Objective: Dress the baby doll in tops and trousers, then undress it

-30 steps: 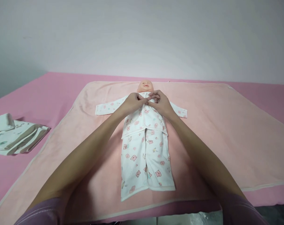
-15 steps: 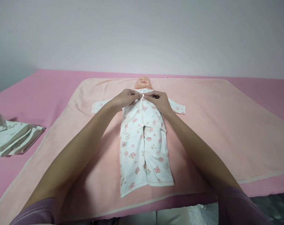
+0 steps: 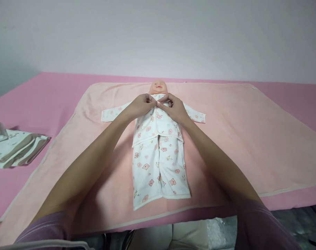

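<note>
A baby doll [image 3: 158,87] lies on its back, head away from me, dressed in a white printed shirt [image 3: 147,129] and matching trousers [image 3: 147,170]. Both sleeves stretch out sideways. At the upper chest, just below the collar, my left hand [image 3: 142,105] pinches the shirt's front edge between thumb and fingers. My right hand [image 3: 173,107] meets it there, its thumb and fingertips closed on the same front opening. Whatever fastener lies between the fingertips is hidden. Below the hands, the two front edges of the shirt lie together.
A peach blanket [image 3: 238,139] with a pale border lies under the doll, spread over a pink-covered table [image 3: 53,90]. Folded white and brown cloths [image 3: 19,147] sit at the left. Behind stands a plain pale wall [image 3: 158,38].
The view has tipped slightly, so everything sits a little higher in the picture. Both hands stay at the shirt's upper front, their fingertips now closer together and covering the small bright spot seen before.
</note>
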`<state>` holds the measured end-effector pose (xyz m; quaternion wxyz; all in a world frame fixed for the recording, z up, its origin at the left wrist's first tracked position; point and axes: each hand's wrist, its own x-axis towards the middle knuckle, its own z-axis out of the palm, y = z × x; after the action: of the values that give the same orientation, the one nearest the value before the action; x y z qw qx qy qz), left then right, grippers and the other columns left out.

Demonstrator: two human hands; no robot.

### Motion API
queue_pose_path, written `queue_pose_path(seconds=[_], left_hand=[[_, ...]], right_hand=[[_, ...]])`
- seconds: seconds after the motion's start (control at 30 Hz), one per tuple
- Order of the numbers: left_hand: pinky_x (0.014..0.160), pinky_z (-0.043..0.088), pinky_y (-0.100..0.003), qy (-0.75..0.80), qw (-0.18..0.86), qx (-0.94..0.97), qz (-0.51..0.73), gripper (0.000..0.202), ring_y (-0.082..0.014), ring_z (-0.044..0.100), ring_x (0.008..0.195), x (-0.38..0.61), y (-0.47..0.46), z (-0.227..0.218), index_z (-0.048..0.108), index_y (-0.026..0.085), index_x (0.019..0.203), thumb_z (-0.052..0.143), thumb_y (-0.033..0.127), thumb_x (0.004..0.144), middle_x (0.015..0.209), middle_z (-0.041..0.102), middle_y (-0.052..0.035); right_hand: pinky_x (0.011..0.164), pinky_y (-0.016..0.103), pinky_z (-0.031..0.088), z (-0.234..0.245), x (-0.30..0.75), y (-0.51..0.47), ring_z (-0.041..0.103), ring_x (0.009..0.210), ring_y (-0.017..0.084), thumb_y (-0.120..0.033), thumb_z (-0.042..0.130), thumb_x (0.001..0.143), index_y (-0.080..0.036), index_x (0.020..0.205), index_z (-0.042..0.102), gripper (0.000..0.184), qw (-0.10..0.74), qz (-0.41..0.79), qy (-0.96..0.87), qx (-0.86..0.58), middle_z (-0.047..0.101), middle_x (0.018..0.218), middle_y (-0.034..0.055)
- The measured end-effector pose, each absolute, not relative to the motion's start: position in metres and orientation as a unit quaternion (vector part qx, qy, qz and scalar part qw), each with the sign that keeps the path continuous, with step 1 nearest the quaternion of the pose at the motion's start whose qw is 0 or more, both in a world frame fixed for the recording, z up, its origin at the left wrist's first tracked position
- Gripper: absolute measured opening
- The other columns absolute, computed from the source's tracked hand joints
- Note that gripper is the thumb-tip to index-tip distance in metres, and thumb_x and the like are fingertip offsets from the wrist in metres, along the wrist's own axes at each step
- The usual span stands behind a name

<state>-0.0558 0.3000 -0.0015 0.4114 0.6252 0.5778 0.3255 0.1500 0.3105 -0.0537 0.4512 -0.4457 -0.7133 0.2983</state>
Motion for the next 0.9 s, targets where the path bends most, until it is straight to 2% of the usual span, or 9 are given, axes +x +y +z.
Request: queue_pose_path(seconds=[0.17,0.23,0.3,0.37,0.47,0.53,0.67,0.77,0.9], left_hand=[[0.073,0.043,-0.028,0.586,0.330,0.663,0.329,0.032,-0.0180,0.064,0.086,-0.054,0.309,-0.005,0.064,0.021,0.113,0.082,0.031,0.089,0.105,0.074,-0.0051],[0.075,0.045,-0.029,0.586,0.309,0.664,0.346,0.034,-0.0193,0.066,0.089,-0.057,0.319,-0.010,0.064,0.021,0.119,0.081,0.033,0.092,0.108,0.075,-0.0062],[0.078,0.047,-0.030,0.572,0.289,0.676,0.364,0.029,-0.0205,0.067,0.093,-0.060,0.330,-0.017,0.068,0.022,0.120,0.078,0.033,0.095,0.110,0.076,-0.0070],[0.080,0.050,-0.031,0.556,0.269,0.690,0.377,0.021,-0.0213,0.068,0.093,-0.062,0.340,-0.025,0.074,0.023,0.115,0.077,0.033,0.096,0.109,0.078,-0.0071],[0.084,0.053,-0.034,0.542,0.222,0.704,0.402,0.012,-0.0213,0.069,0.087,-0.059,0.347,-0.033,0.079,0.023,0.104,0.076,0.033,0.097,0.107,0.081,-0.0061],[0.087,0.055,-0.035,0.530,0.199,0.708,0.423,0.011,-0.0213,0.070,0.088,-0.055,0.348,-0.035,0.079,0.023,0.101,0.075,0.032,0.097,0.106,0.082,-0.0054],[0.090,0.059,-0.034,0.502,0.205,0.711,0.449,0.016,-0.0229,0.073,0.097,-0.050,0.350,-0.034,0.079,0.023,0.099,0.076,0.038,0.098,0.105,0.084,-0.0059],[0.091,0.061,-0.036,0.494,0.223,0.705,0.458,0.017,-0.0233,0.074,0.096,-0.052,0.354,-0.038,0.079,0.025,0.097,0.077,0.042,0.099,0.104,0.084,-0.0057],[0.090,0.060,-0.037,0.472,0.245,0.698,0.480,0.013,-0.0210,0.075,0.093,-0.055,0.358,-0.044,0.079,0.023,0.096,0.076,0.035,0.099,0.102,0.084,-0.0048]], right_hand=[[0.091,0.040,0.057,-0.036,0.161,0.329,0.060,0.084,0.018,-0.032,0.078,0.099,-0.026,0.123,0.075,0.024,0.434,0.257,-0.749,-0.430,0.070,0.141,0.0091],[0.100,0.042,0.057,-0.028,0.167,0.346,0.061,0.087,0.019,-0.021,0.075,0.097,-0.025,0.128,0.075,0.031,0.388,0.254,-0.769,-0.439,0.069,0.145,0.0098],[0.107,0.045,0.055,-0.025,0.171,0.363,0.063,0.094,0.021,-0.018,0.074,0.095,-0.022,0.127,0.077,0.033,0.339,0.253,-0.786,-0.451,0.071,0.141,0.0109],[0.109,0.047,0.054,-0.027,0.172,0.374,0.063,0.100,0.024,-0.022,0.075,0.094,-0.021,0.121,0.080,0.027,0.326,0.250,-0.789,-0.456,0.073,0.133,0.0113],[0.107,0.047,0.055,-0.037,0.169,0.380,0.064,0.103,0.026,-0.035,0.079,0.094,-0.022,0.110,0.079,0.021,0.374,0.233,-0.779,-0.446,0.075,0.120,0.0095],[0.106,0.047,0.056,-0.044,0.165,0.379,0.064,0.104,0.027,-0.050,0.082,0.094,-0.024,0.105,0.078,0.029,0.412,0.229,-0.767,-0.435,0.076,0.116,0.0086],[0.106,0.049,0.059,-0.052,0.155,0.378,0.068,0.108,0.028,-0.080,0.078,0.092,-0.026,0.103,0.075,0.056,0.461,0.266,-0.740,-0.412,0.078,0.115,0.0082],[0.108,0.051,0.060,-0.055,0.150,0.379,0.069,0.113,0.029,-0.086,0.079,0.086,-0.026,0.102,0.071,0.063,0.480,0.284,-0.720,-0.413,0.078,0.116,0.0078],[0.110,0.049,0.060,-0.057,0.147,0.383,0.069,0.117,0.028,-0.082,0.084,0.085,-0.027,0.102,0.068,0.060,0.476,0.299,-0.711,-0.422,0.077,0.118,0.0070]])
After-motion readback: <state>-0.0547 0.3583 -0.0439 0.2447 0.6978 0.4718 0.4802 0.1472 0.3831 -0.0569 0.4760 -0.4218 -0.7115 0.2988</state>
